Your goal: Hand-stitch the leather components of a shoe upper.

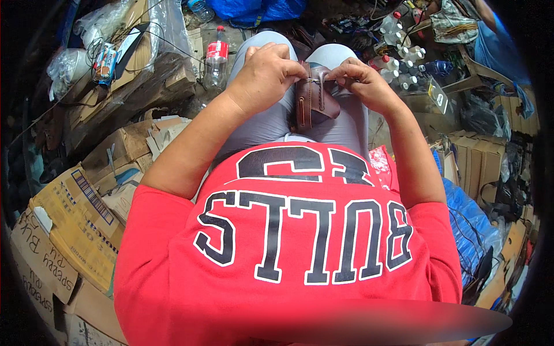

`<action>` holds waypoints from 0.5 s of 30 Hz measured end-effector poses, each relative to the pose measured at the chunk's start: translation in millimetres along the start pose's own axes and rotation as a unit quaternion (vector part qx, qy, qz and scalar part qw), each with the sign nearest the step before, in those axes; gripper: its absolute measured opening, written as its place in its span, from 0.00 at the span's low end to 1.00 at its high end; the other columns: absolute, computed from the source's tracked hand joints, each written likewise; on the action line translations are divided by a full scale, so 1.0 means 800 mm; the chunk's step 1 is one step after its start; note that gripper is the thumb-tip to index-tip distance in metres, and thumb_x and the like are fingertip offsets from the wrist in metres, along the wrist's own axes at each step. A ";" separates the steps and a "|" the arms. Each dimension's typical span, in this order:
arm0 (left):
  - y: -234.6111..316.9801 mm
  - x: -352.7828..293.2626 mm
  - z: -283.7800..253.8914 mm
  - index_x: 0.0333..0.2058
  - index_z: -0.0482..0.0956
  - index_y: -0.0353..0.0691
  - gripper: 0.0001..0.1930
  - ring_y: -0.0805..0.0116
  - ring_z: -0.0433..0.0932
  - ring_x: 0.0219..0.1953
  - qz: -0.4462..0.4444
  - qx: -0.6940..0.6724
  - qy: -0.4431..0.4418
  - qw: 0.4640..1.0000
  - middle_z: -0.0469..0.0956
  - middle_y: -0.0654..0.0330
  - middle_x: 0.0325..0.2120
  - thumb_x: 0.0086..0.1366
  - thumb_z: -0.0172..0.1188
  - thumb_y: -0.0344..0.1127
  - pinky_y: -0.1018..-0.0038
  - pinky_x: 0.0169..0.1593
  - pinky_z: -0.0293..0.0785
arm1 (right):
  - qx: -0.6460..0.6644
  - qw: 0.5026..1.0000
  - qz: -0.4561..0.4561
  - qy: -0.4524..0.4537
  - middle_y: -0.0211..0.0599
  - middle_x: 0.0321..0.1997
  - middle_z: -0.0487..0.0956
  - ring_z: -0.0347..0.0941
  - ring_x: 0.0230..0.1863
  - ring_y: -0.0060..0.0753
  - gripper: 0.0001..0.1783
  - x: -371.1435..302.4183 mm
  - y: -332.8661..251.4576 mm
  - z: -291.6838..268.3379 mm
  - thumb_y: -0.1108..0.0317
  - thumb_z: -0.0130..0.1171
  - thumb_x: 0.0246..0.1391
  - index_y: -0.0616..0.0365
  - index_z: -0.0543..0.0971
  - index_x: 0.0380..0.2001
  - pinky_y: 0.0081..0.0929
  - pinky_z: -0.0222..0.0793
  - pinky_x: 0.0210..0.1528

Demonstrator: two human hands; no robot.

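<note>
A dark brown leather piece (314, 106), with light stitching along it, rests between my thighs; it looks like a shoe upper, though its full shape does not show. At its upper left edge my left hand (262, 78) is closed, thumb and forefinger pinched together. My right hand (366, 83) pinches in the same way at the piece's upper right, a small gap from the left fingertips. A thin line like thread crosses the leather between the two hands. What exactly sits in either pinch is too small to make out.
A bottle with a red cap and label (217, 57) stands beyond my left knee. Several small bottles (398, 63) crowd the far right. Cardboard boxes (81, 216) pile up at left, with more cardboard (476, 155) at right. Blue plastic (470, 216) lies near my right elbow.
</note>
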State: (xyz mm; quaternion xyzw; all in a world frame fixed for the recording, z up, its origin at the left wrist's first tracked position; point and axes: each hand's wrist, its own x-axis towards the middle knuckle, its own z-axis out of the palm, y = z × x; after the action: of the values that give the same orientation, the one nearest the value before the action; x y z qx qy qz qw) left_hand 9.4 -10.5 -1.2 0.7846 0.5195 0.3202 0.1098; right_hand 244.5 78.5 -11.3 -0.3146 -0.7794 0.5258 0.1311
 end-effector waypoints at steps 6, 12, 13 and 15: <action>0.009 0.007 0.001 0.26 0.81 0.48 0.05 0.65 0.71 0.32 0.047 0.045 -0.013 0.998 0.69 0.65 0.22 0.50 0.60 0.28 0.68 0.40 0.59 | 0.043 0.999 0.011 -0.014 0.29 0.33 0.72 0.69 0.38 0.23 0.17 -0.002 0.002 0.000 0.84 0.51 0.46 0.54 0.82 0.37 0.18 0.64 0.43; 0.016 0.007 -0.006 0.27 0.80 0.48 0.06 0.66 0.71 0.35 0.069 0.111 -0.020 0.991 0.69 0.64 0.23 0.50 0.59 0.28 0.68 0.42 0.58 | 0.060 0.998 0.021 -0.007 0.28 0.33 0.73 0.69 0.38 0.23 0.16 -0.004 0.003 0.000 0.83 0.53 0.46 0.55 0.82 0.38 0.18 0.64 0.44; 0.016 0.007 -0.007 0.27 0.80 0.48 0.06 0.66 0.71 0.35 0.068 0.112 -0.019 0.991 0.69 0.64 0.23 0.50 0.59 0.28 0.68 0.42 0.58 | 0.060 0.998 0.024 -0.010 0.28 0.33 0.73 0.69 0.38 0.22 0.15 -0.003 0.007 -0.001 0.81 0.54 0.47 0.55 0.82 0.37 0.18 0.64 0.44; 0.016 0.007 -0.006 0.27 0.80 0.47 0.07 0.66 0.71 0.35 0.065 0.116 -0.029 0.991 0.69 0.64 0.24 0.49 0.58 0.27 0.69 0.42 0.58 | 0.060 0.998 0.026 -0.014 0.28 0.33 0.74 0.69 0.38 0.22 0.14 -0.001 0.010 -0.001 0.80 0.55 0.47 0.55 0.82 0.37 0.18 0.64 0.44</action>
State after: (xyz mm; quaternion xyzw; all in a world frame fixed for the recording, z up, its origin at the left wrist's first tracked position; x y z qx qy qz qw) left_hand 17.5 -11.8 11.2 0.8332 0.4975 0.2409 0.0120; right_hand 248.4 80.6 -17.7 -0.3194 -0.7394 0.5793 0.1253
